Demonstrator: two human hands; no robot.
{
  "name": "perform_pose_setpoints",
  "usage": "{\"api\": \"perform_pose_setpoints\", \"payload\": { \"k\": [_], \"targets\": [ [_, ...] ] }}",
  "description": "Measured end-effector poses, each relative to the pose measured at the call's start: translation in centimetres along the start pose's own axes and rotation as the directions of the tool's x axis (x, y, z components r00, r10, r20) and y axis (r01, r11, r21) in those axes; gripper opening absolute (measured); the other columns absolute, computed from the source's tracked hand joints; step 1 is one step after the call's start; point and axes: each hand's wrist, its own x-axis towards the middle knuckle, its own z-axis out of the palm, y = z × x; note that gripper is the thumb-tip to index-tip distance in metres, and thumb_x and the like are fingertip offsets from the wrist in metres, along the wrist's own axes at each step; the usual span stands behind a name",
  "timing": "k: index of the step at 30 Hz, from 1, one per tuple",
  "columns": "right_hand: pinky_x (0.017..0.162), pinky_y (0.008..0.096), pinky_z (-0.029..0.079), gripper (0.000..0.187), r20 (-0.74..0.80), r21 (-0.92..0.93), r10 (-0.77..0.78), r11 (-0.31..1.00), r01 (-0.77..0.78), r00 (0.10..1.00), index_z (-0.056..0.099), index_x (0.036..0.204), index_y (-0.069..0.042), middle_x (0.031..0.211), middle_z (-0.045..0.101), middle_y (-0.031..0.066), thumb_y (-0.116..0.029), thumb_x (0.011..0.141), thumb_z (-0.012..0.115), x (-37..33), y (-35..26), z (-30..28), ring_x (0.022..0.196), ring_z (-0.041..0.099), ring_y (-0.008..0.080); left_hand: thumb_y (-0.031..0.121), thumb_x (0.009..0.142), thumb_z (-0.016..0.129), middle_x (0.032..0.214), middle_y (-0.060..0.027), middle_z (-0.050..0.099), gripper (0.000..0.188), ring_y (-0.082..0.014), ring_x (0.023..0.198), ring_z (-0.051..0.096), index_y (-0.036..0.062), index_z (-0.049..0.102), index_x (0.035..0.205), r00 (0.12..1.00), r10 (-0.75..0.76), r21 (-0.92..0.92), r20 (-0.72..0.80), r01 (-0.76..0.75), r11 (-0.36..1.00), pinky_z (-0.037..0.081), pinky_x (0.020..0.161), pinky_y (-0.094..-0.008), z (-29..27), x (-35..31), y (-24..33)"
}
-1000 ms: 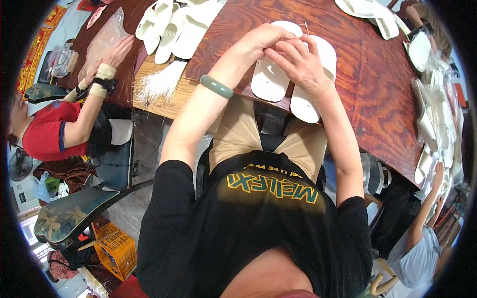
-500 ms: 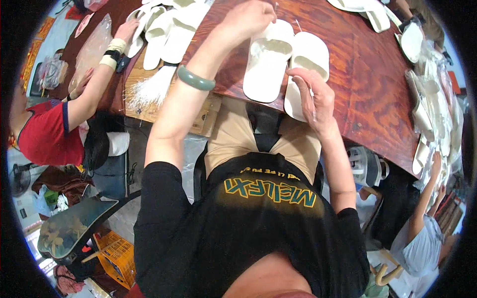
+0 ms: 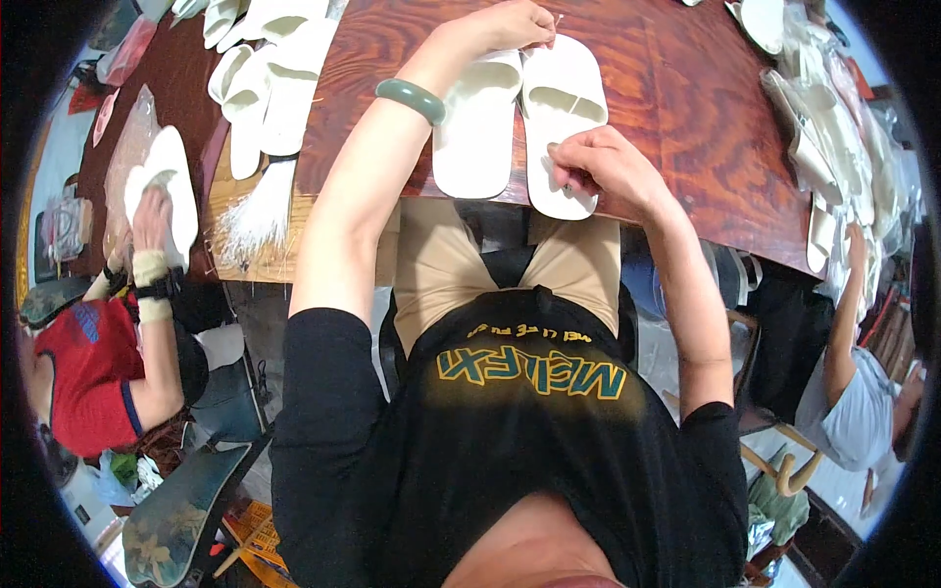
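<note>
Two white slide slippers lie side by side in front of me, toes pointing away: the left slipper (image 3: 472, 147) and the right slipper (image 3: 567, 83). My left hand (image 3: 520, 26) reaches over the left slipper's toe, its fingers pinched where the two toes meet. A thin whitish strip pokes up at those fingertips. Over the heel part of the right slipper is my right hand (image 3: 610, 169), thumb and fingers curled together; whatever they may hold is too small to make out. A bundle of thin white strands (image 3: 260, 218) lies to the left, beyond my forearm.
More white slippers (image 3: 294, 88) are piled at the left on the wooden table (image 3: 676, 118). Bagged slippers (image 3: 833, 147) line the right edge. A person in red (image 3: 93, 377) handles a slipper at left; another person in light blue (image 3: 848, 407) is at right.
The slippers shifted left in view and now sit closer together. My right hand moved off the strap toward the heel and curled its fingers. At left, the person in red now holds a slipper.
</note>
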Motion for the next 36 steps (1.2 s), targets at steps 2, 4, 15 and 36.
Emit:
{"api": "perform_pose_setpoints", "payload": {
  "k": [2, 4, 15, 36],
  "targets": [
    [0.044, 0.0217, 0.029, 0.031, 0.114, 0.048, 0.043, 0.998, -0.049, 0.993, 0.058, 0.058, -0.005, 0.053, 0.05, -0.0022, -0.017, 0.086, 0.058, 0.2, -0.4, -0.2, 0.047, 0.04, 0.0049, 0.013, 0.084, 0.055, 0.067, -0.0038, 0.058, 0.017, -0.0139, 0.063, 0.053, 0.0002, 0.064, 0.077, 0.999, -0.035, -0.023, 0.007, 0.036, 0.999, 0.043, 0.058, -0.029, 0.0, 0.0, -0.1],
    [0.044, 0.0215, 0.028, 0.033, 0.124, -0.101, 0.116, 0.989, -0.104, 0.986, 0.056, 0.055, -0.005, 0.05, 0.047, -0.0026, -0.017, 0.085, 0.057, 0.7, -1.3, -0.6, 0.045, 0.038, 0.0051, 0.013, 0.083, 0.056, 0.067, -0.0038, 0.059, 0.017, -0.0139, 0.063, 0.053, 0.0002, 0.064, 0.077, 0.998, -0.063, -0.024, 0.009, 0.063, 0.998, 0.043, 0.058, -0.0292, -0.1, -0.1, 0.1],
    [0.04, 0.0253, 0.022, 0.031, 0.155, -0.249, 0.118, 0.965, -0.077, 0.981, 0.052, 0.05, -0.005, 0.045, 0.04, -0.0028, -0.016, 0.079, 0.055, -0.8, -2.8, -1.2, 0.041, 0.031, 0.0059, 0.016, 0.083, 0.055, 0.071, -0.0059, 0.061, 0.018, -0.0155, 0.067, 0.055, 0.0003, 0.064, 0.08, 1.0, -0.025, -0.003, -0.008, 0.024, 1.0, 0.044, 0.06, -0.0304, -0.1, -1.1, 0.3],
    [0.07, 0.0473, 0.049, 0.037, -0.342, -0.855, -0.293, 0.491, -0.167, 0.893, 0.065, 0.076, 0.001, 0.074, 0.062, 0.0262, -0.026, 0.085, 0.043, 3.8, -1.7, -0.5, 0.074, 0.063, 0.0403, 0.024, 0.095, 0.05, 0.081, 0.0005, 0.057, 0.023, -0.0104, 0.076, 0.048, 0.0041, 0.061, 0.092, 0.999, -0.043, -0.145, 0.028, 0.047, 0.988, 0.039, 0.07, -0.0261, 0.2, -2.2, 1.2]
  ]
}}
